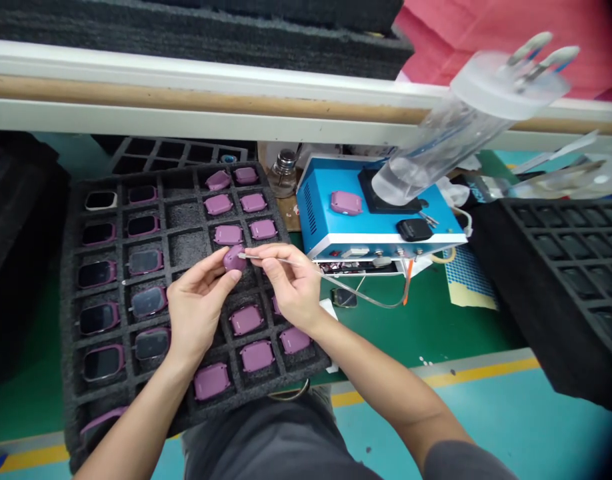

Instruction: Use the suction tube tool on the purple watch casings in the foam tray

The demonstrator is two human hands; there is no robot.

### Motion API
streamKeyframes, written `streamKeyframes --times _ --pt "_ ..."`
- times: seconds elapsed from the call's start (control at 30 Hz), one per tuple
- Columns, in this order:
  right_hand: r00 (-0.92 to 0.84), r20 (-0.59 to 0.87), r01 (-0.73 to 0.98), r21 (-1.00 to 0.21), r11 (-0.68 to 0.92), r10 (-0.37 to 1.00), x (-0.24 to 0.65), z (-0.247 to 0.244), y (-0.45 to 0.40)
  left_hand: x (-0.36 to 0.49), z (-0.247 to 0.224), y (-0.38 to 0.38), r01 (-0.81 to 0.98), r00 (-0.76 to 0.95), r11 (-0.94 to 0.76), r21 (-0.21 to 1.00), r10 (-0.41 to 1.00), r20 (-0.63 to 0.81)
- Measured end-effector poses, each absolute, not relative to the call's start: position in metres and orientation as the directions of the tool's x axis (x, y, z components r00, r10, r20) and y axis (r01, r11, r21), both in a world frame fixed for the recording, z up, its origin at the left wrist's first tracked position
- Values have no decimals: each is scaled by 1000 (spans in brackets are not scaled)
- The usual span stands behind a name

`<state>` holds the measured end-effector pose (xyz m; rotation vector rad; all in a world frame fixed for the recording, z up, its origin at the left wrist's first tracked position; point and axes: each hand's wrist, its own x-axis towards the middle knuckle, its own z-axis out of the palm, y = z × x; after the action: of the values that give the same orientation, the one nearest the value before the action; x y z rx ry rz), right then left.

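Note:
Between the thumb and fingers of my left hand (pixel 196 303) is a small purple watch case (pixel 233 259), tilted above the tray. My right hand (pixel 293 283) is closed on the end of a thin clear tube (pixel 356 292), whose pale tip touches or nearly touches the case. Below both hands lies a dark foam tray (pixel 186 248) with square compartments. Purple watch cases (pixel 257 356) sit in its right-hand columns, and dark-screened watch fronts (pixel 97 273) in its left-hand ones. The case's far side is hidden.
Beyond the tray stands a blue machine (pixel 326 230) holding a tilted clear cylinder (pixel 436 150), with a purple case (pixel 346 203) on top. A glass bottle (pixel 285 172) is beside it. Another dark tray (pixel 526 287) is at the right. A shelf edge (pixel 211 123) crosses above.

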<state>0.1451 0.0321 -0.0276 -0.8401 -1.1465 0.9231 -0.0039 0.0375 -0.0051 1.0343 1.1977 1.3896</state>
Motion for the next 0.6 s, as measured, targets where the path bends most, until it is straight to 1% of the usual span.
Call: streamKeyframes --times 0.6 --pt "152 386 -171 -896 409 910 145 -28 34 -5 -6 37 -173 -145 -34 984 989 9"
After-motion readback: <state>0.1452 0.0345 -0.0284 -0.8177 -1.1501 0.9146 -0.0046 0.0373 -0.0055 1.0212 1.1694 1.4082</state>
